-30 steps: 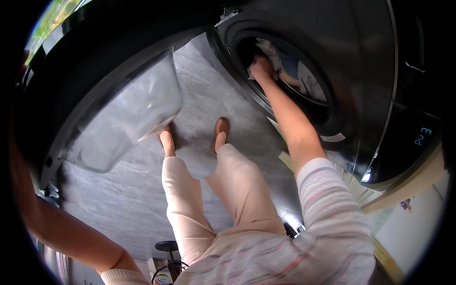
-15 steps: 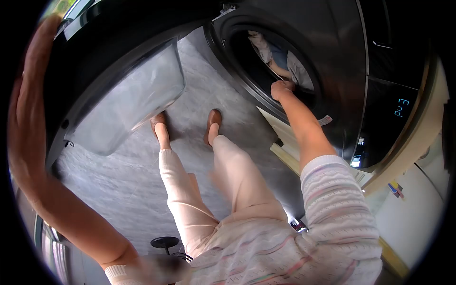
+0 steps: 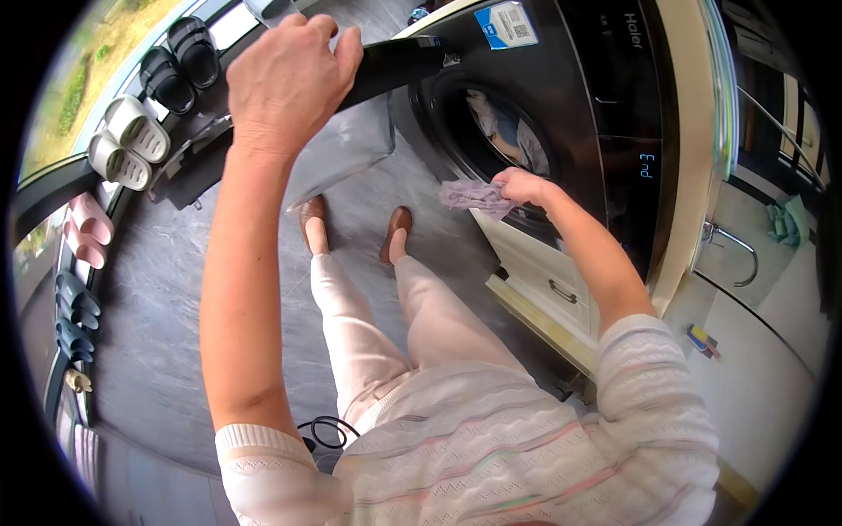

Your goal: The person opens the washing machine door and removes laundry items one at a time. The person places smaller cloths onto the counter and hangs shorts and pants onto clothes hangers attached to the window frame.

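Observation:
My right hand is closed on a crumpled lavender cloth, held just outside the round opening of a black front-loading washing machine. Inside the drum lie beige, blue and grey clothes. The machine's door stands wide open, its clear glass bowl hanging over the floor. My left hand is at the door's black rim, back of the hand toward me, fingers curled over and partly hidden. The panel display reads "End".
A rack along the window at the left holds black sandals, white slippers, pink slippers and blue slippers. Beneath the machine is a white cabinet drawer. A sink tap stands at the right. My feet are on grey flooring.
My right hand has come out of the drum opening with the lavender cloth. My left hand has moved from the far left edge to the door rim, and the view has shifted.

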A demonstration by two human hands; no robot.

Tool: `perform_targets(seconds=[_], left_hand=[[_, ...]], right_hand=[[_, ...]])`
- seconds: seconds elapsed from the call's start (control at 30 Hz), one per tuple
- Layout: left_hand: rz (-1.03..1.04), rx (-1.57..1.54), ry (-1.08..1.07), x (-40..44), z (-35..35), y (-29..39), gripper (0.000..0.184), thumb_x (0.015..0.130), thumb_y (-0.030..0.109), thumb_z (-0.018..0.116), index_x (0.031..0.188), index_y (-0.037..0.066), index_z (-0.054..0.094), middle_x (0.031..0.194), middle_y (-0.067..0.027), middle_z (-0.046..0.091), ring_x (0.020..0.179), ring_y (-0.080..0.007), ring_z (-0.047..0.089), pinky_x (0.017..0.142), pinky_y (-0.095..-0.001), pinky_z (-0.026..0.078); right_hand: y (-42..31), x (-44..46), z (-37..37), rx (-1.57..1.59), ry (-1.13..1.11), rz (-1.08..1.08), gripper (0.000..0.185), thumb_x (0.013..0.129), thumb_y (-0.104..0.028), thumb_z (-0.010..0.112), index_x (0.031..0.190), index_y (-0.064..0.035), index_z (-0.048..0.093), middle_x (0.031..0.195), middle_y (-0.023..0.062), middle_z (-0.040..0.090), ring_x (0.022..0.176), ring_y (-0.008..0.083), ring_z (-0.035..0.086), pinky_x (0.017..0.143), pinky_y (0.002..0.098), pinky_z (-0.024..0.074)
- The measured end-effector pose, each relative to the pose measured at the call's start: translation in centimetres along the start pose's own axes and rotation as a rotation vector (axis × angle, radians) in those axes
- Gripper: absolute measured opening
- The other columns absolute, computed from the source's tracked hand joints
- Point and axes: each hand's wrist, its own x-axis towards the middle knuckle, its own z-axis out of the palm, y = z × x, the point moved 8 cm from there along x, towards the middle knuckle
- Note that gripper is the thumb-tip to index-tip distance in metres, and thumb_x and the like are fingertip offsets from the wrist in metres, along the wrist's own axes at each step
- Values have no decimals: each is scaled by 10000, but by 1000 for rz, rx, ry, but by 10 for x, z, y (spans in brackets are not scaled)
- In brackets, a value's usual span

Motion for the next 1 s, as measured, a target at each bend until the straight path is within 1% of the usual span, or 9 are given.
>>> perform_targets(seconds=[0.1, 0.23, 0.47, 0.57, 0.67, 0.7, 0.8, 0.97, 1.0], left_hand=[[-31, -1, -70, 4, 1, 1, 341, 835, 334, 460, 710, 71, 637, 726, -111, 608, 685, -284, 615, 597, -389, 496], [-59, 25, -215, 2, 7, 1, 351, 859, 365, 443, 779, 87, 643, 757, -110, 595, 719, -305, 598, 621, -394, 478], [-63, 49, -244, 2, 7, 3, 373, 851, 330, 407, 714, 52, 616, 789, -126, 598, 769, -316, 586, 653, -419, 469], [-15, 89, -285, 1, 19, -2, 380, 868, 339, 383, 755, 51, 602, 811, -141, 585, 797, -339, 573, 665, -433, 459], [-12, 74, -290, 3, 15, 3, 392, 880, 343, 379, 775, 31, 593, 837, -160, 582, 797, -370, 559, 679, -457, 446], [-8, 51, -281, 3, 14, 3, 403, 884, 345, 371, 773, 30, 595, 837, -165, 586, 790, -378, 554, 677, -462, 440], [105, 169, -286, 4, 41, -21, 434, 893, 345, 347, 792, 8, 601, 807, -179, 589, 808, -361, 551, 721, -446, 423], [321, 493, -282, 5, 15, 8, 205, 888, 171, 352, 879, 88, 539, 923, -90, 591, 860, -310, 526, 738, -395, 434], [166, 387, -220, 7, 4, -1, 201, 885, 162, 354, 866, 65, 529, 925, -102, 591, 853, -307, 524, 743, -394, 431]], right_hand=[[-33, -65, -3, 733, -132, -199, 485, 630, 111, 428, 1097, 33, 529, 1009, 79, 598, 902, 193, 593, 776, 317, 481], [-56, -133, -23, 1170, -176, -498, 512, 653, 117, 411, 1148, 19, 495, 1072, 94, 575, 986, 205, 564, 864, 353, 449], [-52, -268, -47, 1362, -126, -817, 523, 684, 41, 446, 1206, 20, 474, 1098, 87, 572, 1016, 185, 551, 918, 332, 415], [8, -320, -57, 1222, 41, -939, 445, 759, -25, 515, 1198, 38, 473, 1112, 79, 567, 992, 142, 550, 893, 284, 427], [92, -360, -62, 1369, 271, -784, 393, 845, -126, 546, 1194, 39, 476, 1118, 84, 566, 983, 146, 557, 888, 277, 432], [111, -379, -67, 1430, 322, -903, 363, 903, -197, 501, 1183, 33, 489, 1116, 85, 570, 982, 144, 560, 878, 271, 442], [196, -409, -80, 1526, 482, -821, 324, 922, -183, 459, 1163, 29, 507, 1103, 78, 580, 977, 142, 566, 863, 277, 457], [386, -483, -142, 1540, 1026, -787, 297, 923, -228, 462, 1116, -20, 548, 1014, 46, 605, 883, 122, 583, 800, 275, 481], [420, -518, -157, 1449, 1254, -726, 310, 917, -235, 471, 1131, -21, 541, 1017, 46, 603, 906, 123, 573, 804, 281, 473]])
